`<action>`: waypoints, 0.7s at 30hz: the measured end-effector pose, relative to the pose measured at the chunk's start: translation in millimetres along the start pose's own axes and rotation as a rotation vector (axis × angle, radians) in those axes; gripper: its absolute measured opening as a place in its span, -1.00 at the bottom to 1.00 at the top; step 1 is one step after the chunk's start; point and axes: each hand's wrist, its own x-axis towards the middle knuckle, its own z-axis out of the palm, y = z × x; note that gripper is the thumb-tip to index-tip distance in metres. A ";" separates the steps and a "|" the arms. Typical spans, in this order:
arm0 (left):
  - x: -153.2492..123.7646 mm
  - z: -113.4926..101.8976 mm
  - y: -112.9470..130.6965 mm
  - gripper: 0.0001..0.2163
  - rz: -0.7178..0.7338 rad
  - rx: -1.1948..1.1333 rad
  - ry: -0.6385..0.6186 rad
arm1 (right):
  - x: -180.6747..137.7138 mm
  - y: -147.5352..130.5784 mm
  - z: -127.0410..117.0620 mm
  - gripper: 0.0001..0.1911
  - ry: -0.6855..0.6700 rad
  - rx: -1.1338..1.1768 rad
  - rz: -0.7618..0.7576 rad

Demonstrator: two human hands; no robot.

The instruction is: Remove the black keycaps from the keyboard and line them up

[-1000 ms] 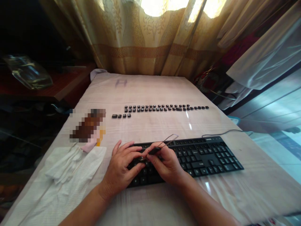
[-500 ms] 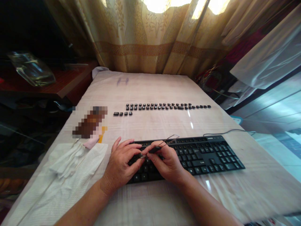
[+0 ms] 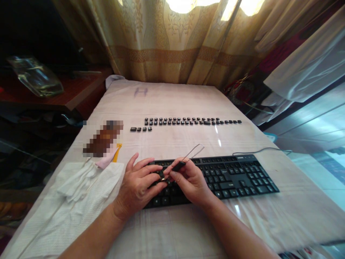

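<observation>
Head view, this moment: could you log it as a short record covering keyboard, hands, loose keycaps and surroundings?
Keyboard: black, lying on the table
Cable: leads from the keyboard's far edge toward the right
Left hand: at the keyboard's left part; whether its fingertips grip anything is unclear
Right hand: holds a wire-loop tool, loop pointing away from the person
Loose keycaps: two long rows and a short row of four, beyond the keyboard
Table's left side: white cloth
Background: patterned curtain
</observation>
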 end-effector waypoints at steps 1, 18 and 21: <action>0.3 -0.5 -0.5 -0.92 0.005 -0.006 -0.001 | 0.9 -0.2 -0.7 -0.90 0.021 0.015 0.003; -2.7 0.4 -14.3 -0.83 -0.111 0.025 -0.068 | 10.5 -5.0 -70.9 -0.68 -0.138 -1.086 -0.257; -4.1 1.7 -16.8 -0.82 -0.113 0.017 -0.062 | 9.6 -5.0 -72.4 -0.66 -0.167 -1.180 -0.248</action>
